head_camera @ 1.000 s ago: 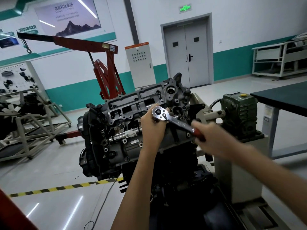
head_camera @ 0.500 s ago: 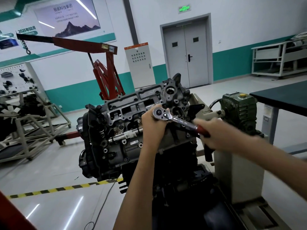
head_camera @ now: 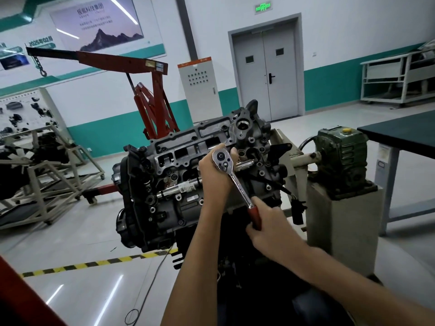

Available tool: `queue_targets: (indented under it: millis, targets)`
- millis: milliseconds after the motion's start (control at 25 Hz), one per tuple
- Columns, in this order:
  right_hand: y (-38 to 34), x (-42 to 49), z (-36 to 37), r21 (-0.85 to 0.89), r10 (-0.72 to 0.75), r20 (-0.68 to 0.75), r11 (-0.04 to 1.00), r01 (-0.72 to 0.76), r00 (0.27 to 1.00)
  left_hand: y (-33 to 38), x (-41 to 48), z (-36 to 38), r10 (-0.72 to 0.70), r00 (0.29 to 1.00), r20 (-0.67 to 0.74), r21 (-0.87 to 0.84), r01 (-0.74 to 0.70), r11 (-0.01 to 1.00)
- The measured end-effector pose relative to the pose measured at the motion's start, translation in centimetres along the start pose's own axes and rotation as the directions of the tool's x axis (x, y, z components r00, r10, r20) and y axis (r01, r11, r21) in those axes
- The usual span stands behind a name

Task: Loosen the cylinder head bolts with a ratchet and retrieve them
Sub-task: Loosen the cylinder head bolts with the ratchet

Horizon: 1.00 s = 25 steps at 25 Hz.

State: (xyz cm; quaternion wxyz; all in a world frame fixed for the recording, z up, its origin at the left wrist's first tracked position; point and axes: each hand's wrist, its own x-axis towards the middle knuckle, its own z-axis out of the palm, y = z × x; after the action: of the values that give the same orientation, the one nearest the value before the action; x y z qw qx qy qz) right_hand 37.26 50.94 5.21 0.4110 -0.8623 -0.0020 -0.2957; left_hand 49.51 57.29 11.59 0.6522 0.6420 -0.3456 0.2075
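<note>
Your left hand (head_camera: 215,176) wraps the ratchet (head_camera: 239,188) at its head, holding it against the cylinder head (head_camera: 186,150). Your right hand (head_camera: 268,229) grips the red handle (head_camera: 255,216), which slants down toward you. Green gearbox (head_camera: 341,158) stands to the right. Red engine hoist (head_camera: 154,90) stands behind.

Single head-worn wide-angle view, facing forward and slightly down, frame rolled a bit. Engine (head_camera: 164,208) close, centre frame; double door (head_camera: 266,67) far behind.
</note>
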Motion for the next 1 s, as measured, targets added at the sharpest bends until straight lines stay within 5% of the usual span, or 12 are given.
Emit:
queue_targets:
  millis: [160,240,280,440,560,640,800,880,1000]
  targets:
    - [1.5,5.6,-9.9,-0.526,-0.157,0.258,0.805,0.274,0.953,0.2,1.0,-1.1,0.069,0.982,0.176,0.078,-0.084,0.993]
    - [0.9,7.5,-11.6,-0.654,-0.23,0.256,0.674,0.343,0.939,0.2,1.3,-1.5,0.08,0.97,0.23,0.069,-0.098,0.993]
    - [1.0,7.3,-11.3,-0.643,-0.224,0.242,0.692,0.329,0.944,0.1,1.2,-1.6,0.084,0.973,0.213,0.064,-0.1,0.993]
    - [1.2,0.9,-3.4,-0.219,-0.004,0.019,0.976,0.008,1.0,0.0,-0.5,-0.1,0.126,0.992,0.012,0.061,-0.127,0.99]
    - [-1.5,-1.1,3.4,0.184,0.13,-0.103,0.977,-0.11,0.986,0.3,-0.6,1.2,0.087,0.989,-0.123,-0.026,-0.091,0.996]
    - [-2.4,-1.3,4.3,0.239,0.123,-0.074,0.966,-0.102,0.99,0.0,-0.2,0.9,0.011,0.995,-0.096,-0.104,-0.021,0.994]
    - [0.5,1.6,-4.4,-0.243,-0.011,0.125,0.969,0.041,0.992,0.1,0.7,-0.6,0.056,0.995,0.077,0.031,-0.059,0.998]
    - [0.6,4.8,-9.3,-0.544,-0.106,0.219,0.812,0.212,0.97,0.2,1.0,-1.1,0.078,0.985,0.154,0.078,-0.09,0.993]
    - [0.4,6.4,-10.7,-0.654,-0.181,0.213,0.704,0.277,0.96,0.1,1.1,-1.7,0.051,0.978,0.203,0.045,-0.061,0.997]
